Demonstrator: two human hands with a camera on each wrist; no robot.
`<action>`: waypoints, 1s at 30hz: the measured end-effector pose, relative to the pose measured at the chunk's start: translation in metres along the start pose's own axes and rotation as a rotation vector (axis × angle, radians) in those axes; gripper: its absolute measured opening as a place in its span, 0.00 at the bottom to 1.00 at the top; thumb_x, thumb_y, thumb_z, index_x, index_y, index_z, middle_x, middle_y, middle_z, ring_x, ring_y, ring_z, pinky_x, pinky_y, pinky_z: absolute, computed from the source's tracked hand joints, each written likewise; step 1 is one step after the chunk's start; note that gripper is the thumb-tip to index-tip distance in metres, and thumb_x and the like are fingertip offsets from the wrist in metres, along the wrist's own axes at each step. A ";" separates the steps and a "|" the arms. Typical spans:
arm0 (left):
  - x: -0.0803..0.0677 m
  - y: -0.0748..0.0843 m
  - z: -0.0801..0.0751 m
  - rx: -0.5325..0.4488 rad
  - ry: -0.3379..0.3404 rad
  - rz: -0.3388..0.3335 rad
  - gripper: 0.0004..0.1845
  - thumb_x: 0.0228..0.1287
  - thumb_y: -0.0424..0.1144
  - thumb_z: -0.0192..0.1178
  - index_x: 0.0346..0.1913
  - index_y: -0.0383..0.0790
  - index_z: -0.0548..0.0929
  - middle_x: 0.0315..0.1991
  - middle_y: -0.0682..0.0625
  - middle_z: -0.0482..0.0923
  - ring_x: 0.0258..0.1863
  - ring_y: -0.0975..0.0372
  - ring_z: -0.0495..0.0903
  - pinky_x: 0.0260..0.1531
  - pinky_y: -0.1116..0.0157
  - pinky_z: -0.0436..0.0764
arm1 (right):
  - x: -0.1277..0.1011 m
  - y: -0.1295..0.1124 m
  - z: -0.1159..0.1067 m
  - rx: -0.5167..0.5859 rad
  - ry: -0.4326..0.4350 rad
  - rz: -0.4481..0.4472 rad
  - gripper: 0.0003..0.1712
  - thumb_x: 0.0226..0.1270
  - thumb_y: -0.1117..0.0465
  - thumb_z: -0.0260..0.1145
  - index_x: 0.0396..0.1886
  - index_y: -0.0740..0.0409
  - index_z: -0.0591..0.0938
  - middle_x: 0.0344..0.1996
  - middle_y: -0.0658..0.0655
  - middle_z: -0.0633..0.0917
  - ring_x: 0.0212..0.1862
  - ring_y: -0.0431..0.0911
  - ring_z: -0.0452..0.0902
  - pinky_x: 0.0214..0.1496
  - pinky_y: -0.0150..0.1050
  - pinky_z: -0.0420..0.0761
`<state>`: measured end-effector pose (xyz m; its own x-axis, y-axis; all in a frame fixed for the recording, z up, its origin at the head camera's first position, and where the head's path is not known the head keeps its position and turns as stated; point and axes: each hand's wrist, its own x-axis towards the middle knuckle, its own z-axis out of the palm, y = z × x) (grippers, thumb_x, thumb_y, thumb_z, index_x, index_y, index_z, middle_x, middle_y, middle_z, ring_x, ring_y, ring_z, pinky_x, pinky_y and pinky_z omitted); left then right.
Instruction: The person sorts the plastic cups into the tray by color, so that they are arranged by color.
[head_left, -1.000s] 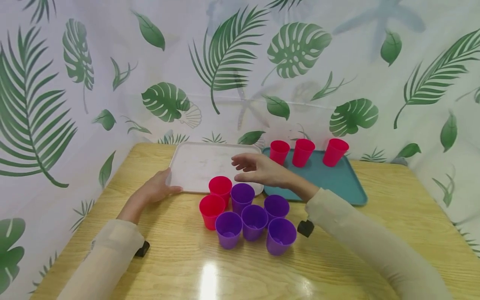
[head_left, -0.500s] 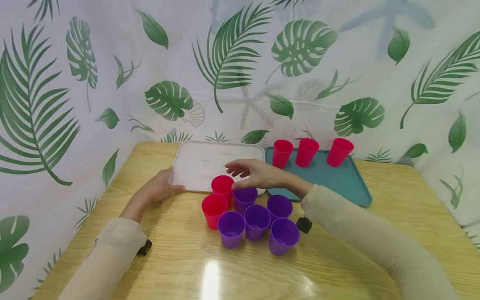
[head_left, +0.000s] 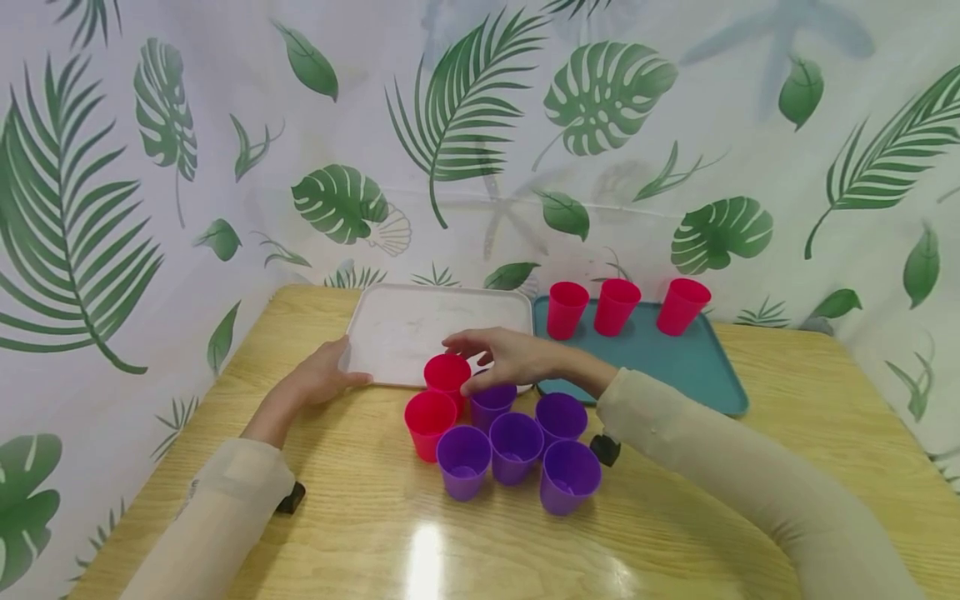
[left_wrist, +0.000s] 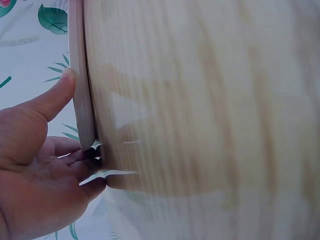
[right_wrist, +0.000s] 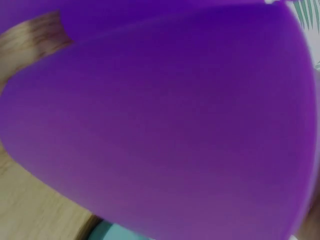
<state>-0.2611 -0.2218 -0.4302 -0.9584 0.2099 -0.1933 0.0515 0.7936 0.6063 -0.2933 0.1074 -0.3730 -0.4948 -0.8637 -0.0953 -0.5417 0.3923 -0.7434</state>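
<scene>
My left hand (head_left: 318, 375) holds the front left corner of a white tray (head_left: 397, 329). In the left wrist view its thumb lies along the tray's edge (left_wrist: 82, 100), with the fingers around the corner. Over the cups, my right hand (head_left: 517, 358) is spread beside the rear red cup (head_left: 447, 379), fingers beyond its rim and thumb on the near side; contact cannot be made out. A second red cup (head_left: 431, 425) stands in front. The purple cup (head_left: 491, 408) under the right palm is partly hidden. One purple cup (right_wrist: 165, 120) fills the right wrist view, where the hand barely shows.
Several purple cups (head_left: 516, 450) stand close together right of the red ones on the wooden table (head_left: 330, 517). On the right, a teal tray (head_left: 660, 367) bears three red cups (head_left: 617, 308) along its back edge. A leaf-patterned cloth (head_left: 480, 125) hangs behind.
My right hand has lowered and shifted left from above the white tray toward the rear red cup. The left hand stays at the tray corner; the cups have not visibly moved.
</scene>
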 end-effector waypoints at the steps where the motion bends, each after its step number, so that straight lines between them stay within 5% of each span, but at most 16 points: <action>1: 0.000 0.000 0.000 -0.002 0.001 0.001 0.48 0.75 0.45 0.63 0.78 0.18 0.46 0.77 0.21 0.48 0.78 0.34 0.48 0.78 0.43 0.48 | 0.000 0.000 0.000 -0.003 -0.004 -0.003 0.44 0.67 0.59 0.74 0.77 0.69 0.65 0.71 0.63 0.74 0.71 0.56 0.71 0.70 0.53 0.75; 30: 0.001 -0.003 0.002 -0.022 0.008 -0.003 0.50 0.74 0.46 0.64 0.78 0.19 0.46 0.78 0.23 0.47 0.79 0.36 0.46 0.78 0.43 0.47 | 0.007 -0.002 0.010 -0.080 -0.010 -0.017 0.40 0.68 0.56 0.72 0.76 0.64 0.69 0.70 0.61 0.75 0.67 0.51 0.74 0.66 0.49 0.80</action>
<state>-0.2617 -0.2227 -0.4333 -0.9609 0.2025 -0.1890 0.0423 0.7816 0.6224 -0.2890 0.0976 -0.3792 -0.4791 -0.8731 -0.0900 -0.6028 0.4018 -0.6894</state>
